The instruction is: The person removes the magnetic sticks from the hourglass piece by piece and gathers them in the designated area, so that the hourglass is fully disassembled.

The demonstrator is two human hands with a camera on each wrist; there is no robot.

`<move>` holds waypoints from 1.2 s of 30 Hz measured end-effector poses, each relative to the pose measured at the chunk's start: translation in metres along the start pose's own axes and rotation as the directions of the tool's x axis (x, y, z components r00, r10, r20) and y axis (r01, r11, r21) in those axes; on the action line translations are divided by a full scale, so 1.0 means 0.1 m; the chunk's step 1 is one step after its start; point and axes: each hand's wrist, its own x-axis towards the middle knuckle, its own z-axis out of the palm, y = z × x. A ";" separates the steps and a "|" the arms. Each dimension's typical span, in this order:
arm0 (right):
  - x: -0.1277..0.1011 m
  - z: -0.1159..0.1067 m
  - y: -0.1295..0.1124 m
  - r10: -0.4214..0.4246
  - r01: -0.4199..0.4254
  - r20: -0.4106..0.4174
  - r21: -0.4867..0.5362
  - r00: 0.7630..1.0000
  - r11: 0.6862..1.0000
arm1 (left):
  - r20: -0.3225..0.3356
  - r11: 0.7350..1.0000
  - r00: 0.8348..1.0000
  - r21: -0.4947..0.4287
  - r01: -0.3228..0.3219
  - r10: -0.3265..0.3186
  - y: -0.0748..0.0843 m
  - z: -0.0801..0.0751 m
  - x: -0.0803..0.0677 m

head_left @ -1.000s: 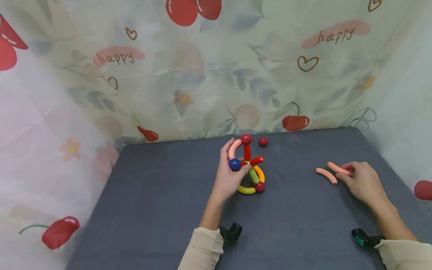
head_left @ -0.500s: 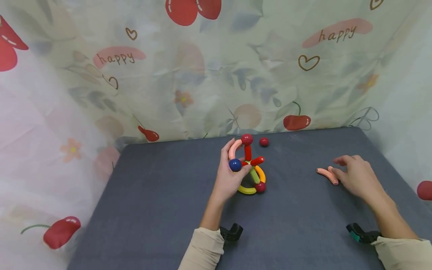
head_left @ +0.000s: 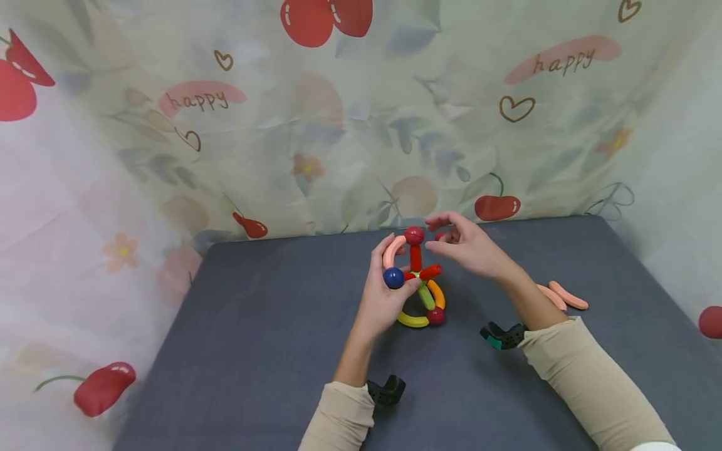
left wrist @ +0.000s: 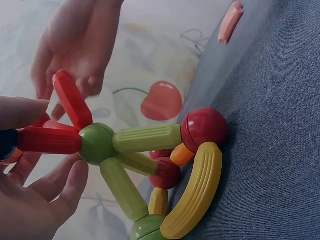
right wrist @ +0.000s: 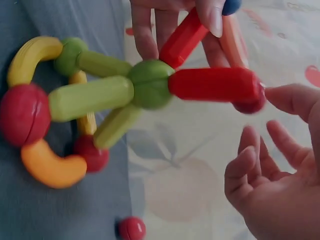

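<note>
My left hand (head_left: 383, 300) grips a magnetic stick-and-ball model that stands on the table. Its base joins yellow (left wrist: 197, 192) and orange (right wrist: 52, 167) curved sticks with red and green balls. Light green sticks rise from there to a green ball (right wrist: 151, 84). Straight red sticks (head_left: 415, 258) branch off above; one carries a red ball (head_left: 414, 236) on top. A pink curved stick (head_left: 390, 252) and a blue ball (head_left: 393, 278) sit by the left fingers. Close to the top red ball, my right hand (head_left: 470, 250) has loosely spread fingers and holds nothing visible.
Two pink curved sticks (head_left: 568, 295) lie on the table at right, partly behind the right forearm. A loose red ball (right wrist: 132, 228) rests near the back edge. Behind the dark grey table (head_left: 271, 351) hangs a printed curtain (head_left: 254, 163).
My right hand has let go of a pink curved stick beside another one and moved left to the model's top. The left hand keeps its hold in place.
</note>
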 end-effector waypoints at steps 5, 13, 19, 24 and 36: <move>0.18 0.09 -0.01 -0.025 0.010 0.103 0.147 0.994 0.989 | 0.024 1.000 1.000 -0.028 -0.004 0.005 0.00 0.01 0.00; 0.26 0.17 -0.02 -0.022 -0.008 0.128 0.227 0.992 0.974 | 0.000 1.000 1.000 -0.005 -0.005 0.005 0.00 0.01 0.01; 0.27 0.21 -0.02 0.027 -0.042 0.069 0.222 0.997 0.974 | -0.016 1.000 1.000 0.010 0.005 -0.005 0.00 0.03 0.01; 0.29 0.16 0.03 0.085 -0.074 -0.037 0.239 0.996 0.968 | -0.024 1.000 1.000 0.023 0.006 -0.005 0.01 0.03 0.00; 0.34 -0.19 0.72 0.254 -0.267 -0.255 -0.018 0.933 0.964 | -0.029 1.000 0.999 0.015 0.019 -0.018 0.00 0.02 -0.01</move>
